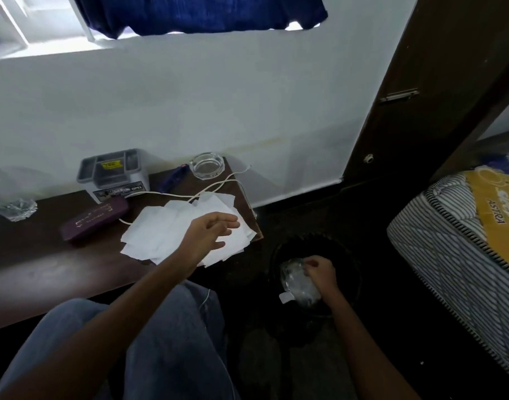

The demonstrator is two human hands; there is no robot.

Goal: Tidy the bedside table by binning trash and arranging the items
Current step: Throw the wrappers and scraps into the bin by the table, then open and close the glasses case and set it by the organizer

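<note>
**Plastic wrapper held over bin beside cluttered bedside table**

At lower right of centre, a seated person's right hand (319, 272) pinched a crumpled clear plastic wrapper (298, 284), fingers curled round its upper edge. The wrapper hung to the left of and below the knuckles, inside the mouth of the black bin (279, 252) on the floor.

The left hand (211, 235), fingers loose and spread, was over a heap of white papers (158, 232) at the right end of the dark bedside table (60, 264); contact could not be made out.

Left of the papers lay a purple case (94, 222). A grey organiser (114, 174), a glass ashtray (206, 166) and a white cord (166, 194) sat toward the wall.
</note>
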